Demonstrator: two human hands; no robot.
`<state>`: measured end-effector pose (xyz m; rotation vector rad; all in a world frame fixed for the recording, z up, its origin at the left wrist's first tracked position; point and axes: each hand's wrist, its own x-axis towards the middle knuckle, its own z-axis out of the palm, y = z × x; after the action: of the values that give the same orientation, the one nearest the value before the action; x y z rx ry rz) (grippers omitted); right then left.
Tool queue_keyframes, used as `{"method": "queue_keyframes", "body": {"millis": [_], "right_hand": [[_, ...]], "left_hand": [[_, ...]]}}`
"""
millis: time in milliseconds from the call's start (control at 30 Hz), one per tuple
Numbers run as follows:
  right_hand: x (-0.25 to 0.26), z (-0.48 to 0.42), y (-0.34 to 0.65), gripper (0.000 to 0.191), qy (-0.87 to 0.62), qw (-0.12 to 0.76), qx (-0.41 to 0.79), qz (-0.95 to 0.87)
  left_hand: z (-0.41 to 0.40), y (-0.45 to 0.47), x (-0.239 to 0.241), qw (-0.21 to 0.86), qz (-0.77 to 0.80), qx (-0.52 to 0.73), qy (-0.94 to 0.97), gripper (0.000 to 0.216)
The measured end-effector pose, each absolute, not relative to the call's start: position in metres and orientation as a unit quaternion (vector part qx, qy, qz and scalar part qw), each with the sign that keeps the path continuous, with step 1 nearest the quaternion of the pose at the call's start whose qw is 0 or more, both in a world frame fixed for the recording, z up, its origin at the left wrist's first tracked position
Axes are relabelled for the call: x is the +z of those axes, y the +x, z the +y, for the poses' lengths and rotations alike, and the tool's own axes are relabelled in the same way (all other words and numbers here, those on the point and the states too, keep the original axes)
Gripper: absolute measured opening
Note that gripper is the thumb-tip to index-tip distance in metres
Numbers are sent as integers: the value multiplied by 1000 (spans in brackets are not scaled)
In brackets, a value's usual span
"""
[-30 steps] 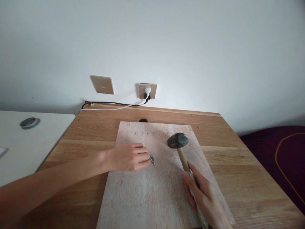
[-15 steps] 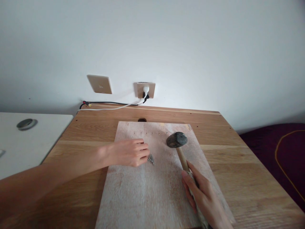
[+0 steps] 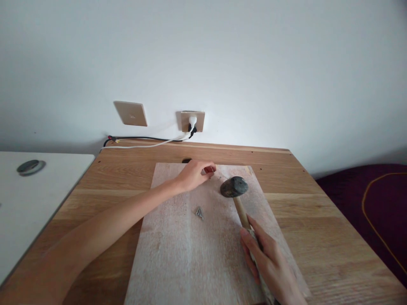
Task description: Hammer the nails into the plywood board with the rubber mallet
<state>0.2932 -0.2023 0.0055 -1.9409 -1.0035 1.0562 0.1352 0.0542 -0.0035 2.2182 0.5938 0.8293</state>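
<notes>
My left hand (image 3: 197, 174) is over the far part of a pale, worn wooden board (image 3: 178, 250), with thumb and fingertips pinched on a thin nail, mostly hidden by the fingers. My right hand (image 3: 267, 256) grips the handle of a mallet (image 3: 234, 187) with a dark rubber head. That head is close above the board, right of my left hand. Between the hands, a small pile of silvery nails (image 3: 199, 212) lies on the board. A small dark mark, perhaps a hole or a nail, shows just right of my left fingertips.
The board lies on a wooden table (image 3: 305, 212) against a white wall. Behind it are a socket with plugs (image 3: 192, 123) and a white cable (image 3: 136, 147). A white tabletop (image 3: 60, 182) adjoins at left; something dark purple (image 3: 343, 190) is at right.
My left hand has moved from beside the nail pile, away from me and rightward to the row of small holes. The mallet and my right hand have barely moved.
</notes>
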Motion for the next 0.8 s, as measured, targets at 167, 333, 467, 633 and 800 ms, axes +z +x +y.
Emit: {"method": "queue_keyframes", "body": {"millis": [167,333,467,633,800], "right_hand": [[8,-202,291,71,-758,345,399,-383],[6,-203,292,73,-763,343,398,-377],[2,-204,294,73,-763,347,389,-381],[7,-202,295,64,-756,342,388,-401],[25,-184,291,46,-726,355,394,-437]], "left_hand": [[55,136,-10,318,231,284,875,13],[53,131,-13,287,229,274,889,12],[53,131,-13,281,225,273,892,9],[52,132,-13,287,241,272,886,9],[51,133,-16,332,258,282,862,20]]}}
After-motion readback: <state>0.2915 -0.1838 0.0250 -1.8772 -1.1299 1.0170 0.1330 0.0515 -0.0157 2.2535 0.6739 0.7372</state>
